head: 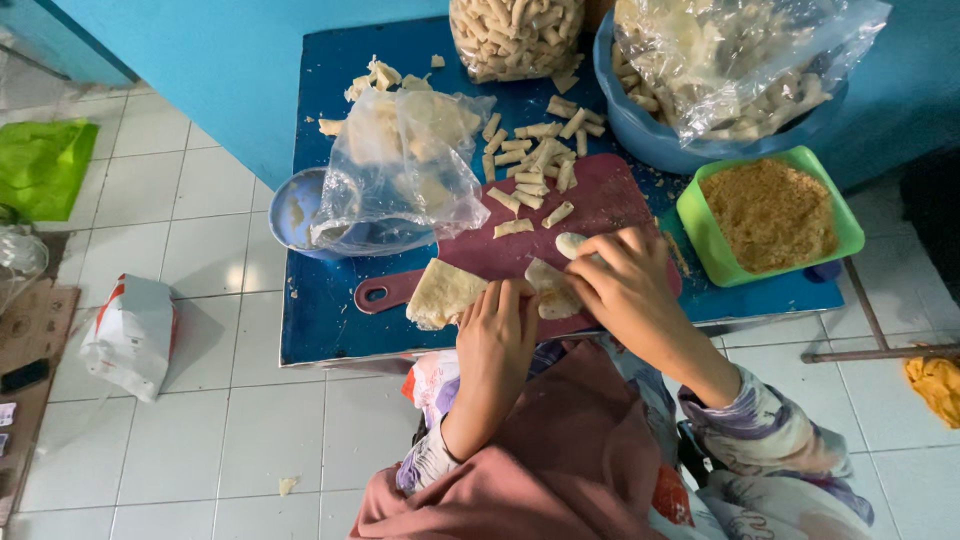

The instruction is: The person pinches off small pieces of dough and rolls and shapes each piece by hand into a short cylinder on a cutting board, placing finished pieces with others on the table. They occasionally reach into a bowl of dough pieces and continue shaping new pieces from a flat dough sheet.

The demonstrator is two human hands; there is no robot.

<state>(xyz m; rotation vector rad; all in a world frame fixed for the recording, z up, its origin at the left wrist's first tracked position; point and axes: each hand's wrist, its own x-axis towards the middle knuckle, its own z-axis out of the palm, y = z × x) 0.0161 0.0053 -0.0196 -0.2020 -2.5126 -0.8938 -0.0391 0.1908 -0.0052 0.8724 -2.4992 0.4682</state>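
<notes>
— 2 hands on the maroon cutting board (610, 200): why so close?
— Left hand (495, 335) lies flat, open, pinning the thin floppy wrapper (442, 292) at the near edge; right hand (625, 285) curls shut around a soft pale roll (572, 243), shaping it. Finished sticks (535, 165) lie toward the far edge.

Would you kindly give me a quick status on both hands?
Left hand pressing pale dough sheet on maroon cutting board. Right hand curled on small dough roll. Nothing obstructing.
</notes>
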